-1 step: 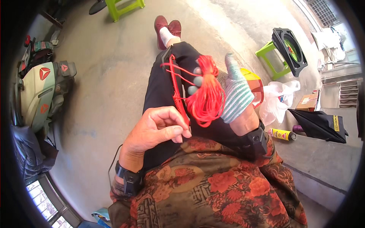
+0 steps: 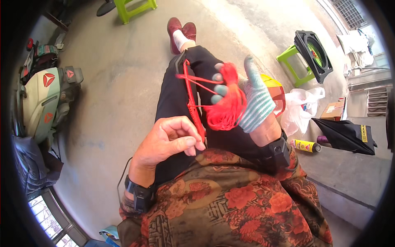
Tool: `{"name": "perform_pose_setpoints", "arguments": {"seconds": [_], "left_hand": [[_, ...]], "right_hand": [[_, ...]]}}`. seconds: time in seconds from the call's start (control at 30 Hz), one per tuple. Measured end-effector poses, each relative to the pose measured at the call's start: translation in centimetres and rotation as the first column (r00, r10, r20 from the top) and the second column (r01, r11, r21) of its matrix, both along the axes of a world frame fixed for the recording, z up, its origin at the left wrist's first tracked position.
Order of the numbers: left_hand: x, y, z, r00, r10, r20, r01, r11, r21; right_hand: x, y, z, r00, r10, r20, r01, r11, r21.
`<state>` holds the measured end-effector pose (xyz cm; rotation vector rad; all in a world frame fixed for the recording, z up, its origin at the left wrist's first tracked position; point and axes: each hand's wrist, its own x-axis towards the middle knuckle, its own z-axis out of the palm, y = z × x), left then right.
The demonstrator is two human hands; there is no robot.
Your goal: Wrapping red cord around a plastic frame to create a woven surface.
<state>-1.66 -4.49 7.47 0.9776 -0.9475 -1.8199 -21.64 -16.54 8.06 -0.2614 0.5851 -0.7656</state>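
A looped bundle of thin red cord (image 2: 227, 108) hangs across the palm and fingers of my right hand (image 2: 256, 101), which wears a green-and-white striped glove. The thumb points up and the fingertips show past the bundle's left side. Red strands run from the bundle to a narrow black frame (image 2: 180, 64) wound with red cord, lying along my legs and seen nearly edge-on. My bare left hand (image 2: 170, 139) is curled at the frame's near end, thumb pressed toward the fingers. What it pinches, if anything, is hidden.
Right of me are a white plastic bag (image 2: 298, 109), a yellow can (image 2: 305, 145), a black folded cloth (image 2: 345, 133) and a cardboard box (image 2: 333, 110). A black frame with green cord (image 2: 314, 55) leans on a green stool (image 2: 294, 61). A scooter (image 2: 49, 99) stands left.
The cord bundle has swung and tilted in my right hand, its lower end slightly higher. More gloved fingertips show beside it, and the strands to the frame have shifted. My left hand has barely moved.
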Motion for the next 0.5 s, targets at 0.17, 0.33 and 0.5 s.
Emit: {"name": "perform_pose_setpoints", "arguments": {"seconds": [0.17, 0.33, 0.5], "left_hand": [[0.9, 0.6, -0.4, 0.991, -0.101, -0.083, 0.101, 0.995, -0.009], [-0.8, -0.7, -0.2, 0.938, -0.195, -0.287, 0.169, 0.979, -0.113], [-3.0, -2.0, 1.2, 0.683, 0.162, -0.712, -0.283, 0.957, -0.054]], "right_hand": [[-1.9, 0.2, 2.5, 0.781, -0.078, -0.619, -0.368, 0.744, -0.557], [-3.4, 3.0, 7.2, 0.819, -0.379, -0.430, -0.116, 0.626, -0.771], [-4.6, 3.9, 7.0, 0.900, -0.136, -0.415, -0.192, 0.730, -0.656]]}}
